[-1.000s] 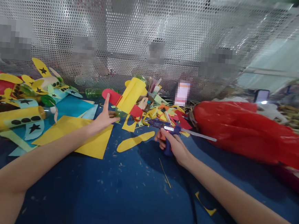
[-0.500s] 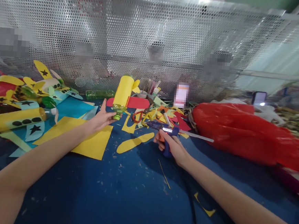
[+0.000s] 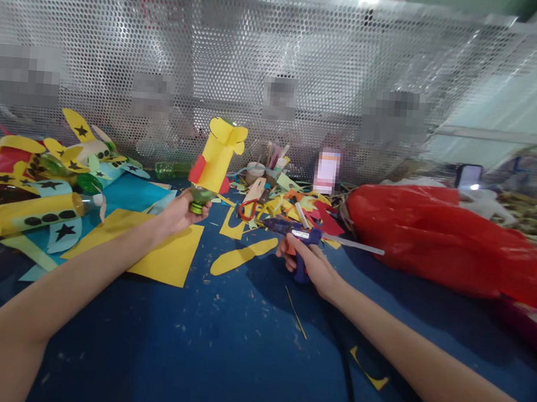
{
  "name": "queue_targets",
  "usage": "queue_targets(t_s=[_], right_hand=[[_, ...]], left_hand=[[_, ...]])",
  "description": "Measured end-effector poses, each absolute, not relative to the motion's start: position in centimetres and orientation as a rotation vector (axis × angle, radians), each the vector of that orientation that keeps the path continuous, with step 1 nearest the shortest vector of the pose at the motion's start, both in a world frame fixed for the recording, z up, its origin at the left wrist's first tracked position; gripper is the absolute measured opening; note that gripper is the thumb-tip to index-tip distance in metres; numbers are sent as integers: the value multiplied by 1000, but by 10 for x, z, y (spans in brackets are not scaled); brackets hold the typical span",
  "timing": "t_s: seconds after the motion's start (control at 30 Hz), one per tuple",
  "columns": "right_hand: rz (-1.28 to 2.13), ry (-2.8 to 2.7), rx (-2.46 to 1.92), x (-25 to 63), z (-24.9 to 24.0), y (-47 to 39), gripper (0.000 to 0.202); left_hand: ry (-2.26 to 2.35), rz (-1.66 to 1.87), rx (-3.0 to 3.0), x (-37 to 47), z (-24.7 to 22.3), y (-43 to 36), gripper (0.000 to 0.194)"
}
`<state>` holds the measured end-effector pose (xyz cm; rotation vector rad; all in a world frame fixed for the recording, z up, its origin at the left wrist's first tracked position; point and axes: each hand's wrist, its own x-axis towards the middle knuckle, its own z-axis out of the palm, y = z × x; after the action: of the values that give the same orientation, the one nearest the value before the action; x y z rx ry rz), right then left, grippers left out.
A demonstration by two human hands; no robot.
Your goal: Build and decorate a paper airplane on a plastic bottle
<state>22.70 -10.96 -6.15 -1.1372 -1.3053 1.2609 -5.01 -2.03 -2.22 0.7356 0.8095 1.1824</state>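
Note:
My left hand [image 3: 184,212] grips the neck end of a green bottle [image 3: 217,163] wrapped in yellow paper, with red pieces on its sides and yellow fins at its top. The bottle is tilted, cap end down. My right hand [image 3: 303,258] is closed round the handle of a blue glue gun [image 3: 300,233], whose nozzle points left and whose white glue stick juts out to the right. Between my hands, a long rounded yellow paper piece [image 3: 240,257] lies on the blue table [image 3: 219,358]. A yellow sheet [image 3: 166,258] lies under my left forearm.
Star-marked bottle planes [image 3: 54,212] crowd the left. Paper scraps [image 3: 291,206] and red-handled scissors [image 3: 248,209] lie at the centre back. A red plastic bag [image 3: 433,235] fills the right. Behind stands a perforated metal screen [image 3: 243,50]. A black cord [image 3: 346,362] trails toward me.
The bottle has turned in my left hand, so its yellow fins now show at the top and the red pieces look shorter. My right hand and the glue gun have hardly moved.

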Motion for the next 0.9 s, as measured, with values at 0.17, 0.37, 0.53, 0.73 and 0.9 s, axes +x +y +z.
queue_targets(t_s=[0.17,0.37,0.53,0.73,0.9], right_hand=[[1256,-1296,-1151,225,-61,-111,46],[1255,-1318,-1156,225,-61,-110,46],[1261,-1314,-1149,225,-60,-111,47],[1197,-1327,-1137,222,-58,-113,48],[947,-1642,-1171,219,-58,-124,48]], left_hand=[[772,1118,712,-50,-21,-22,34],[715,1096,713,-52,-20,-27,57],[635,980,768,-55,-19,-32,63],[616,944,890,-46,-32,-35,23],[708,909,910,-33,-44,-40,30]])
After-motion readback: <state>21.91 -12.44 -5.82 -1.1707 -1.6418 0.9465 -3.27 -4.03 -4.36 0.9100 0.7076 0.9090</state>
